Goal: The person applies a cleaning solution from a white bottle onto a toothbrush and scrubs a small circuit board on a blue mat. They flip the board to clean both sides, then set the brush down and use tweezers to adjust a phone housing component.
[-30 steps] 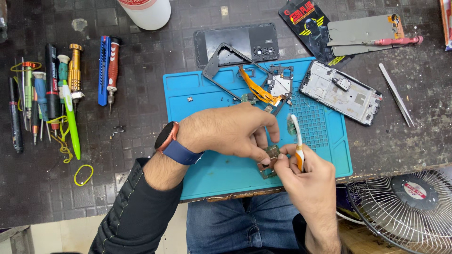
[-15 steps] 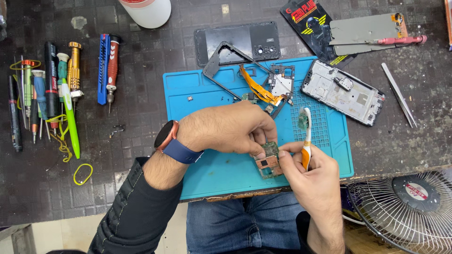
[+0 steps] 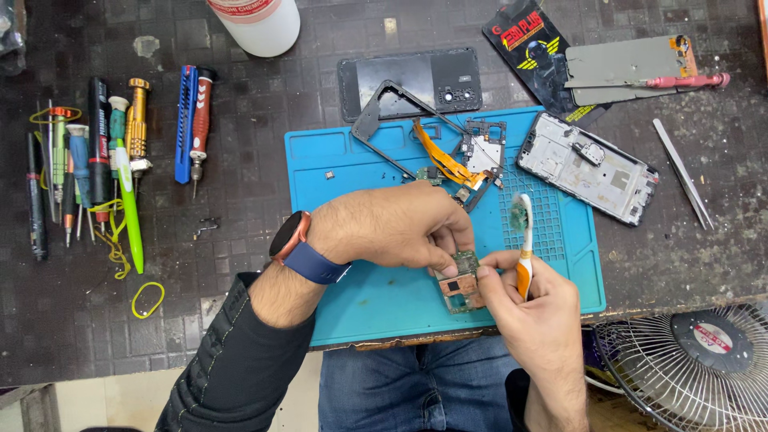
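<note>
- Green circuit board (image 3: pixel 458 282) sat pinched between my left hand (image 3: pixel 400 228) and right hand (image 3: pixel 532 308), above the blue mat (image 3: pixel 360 296).
- Right grip also held a toothbrush (image 3: pixel 522 240), bristles raised.
- Judged: mid-cleaning; brushing next needed light strokes.

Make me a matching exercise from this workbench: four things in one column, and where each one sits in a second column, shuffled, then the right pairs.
Things
1. circuit board
2. toothbrush
3. tweezers
4. yellow rubber band

Places
A. on the dark bench, right of the blue mat
B. upright in the right hand
C. on the dark bench, left of the mat, below the row of screwdrivers
D. pinched between the left hand and the right hand, over the mat's front edge

Pairs: 1-D, 2-B, 3-A, 4-C
</note>
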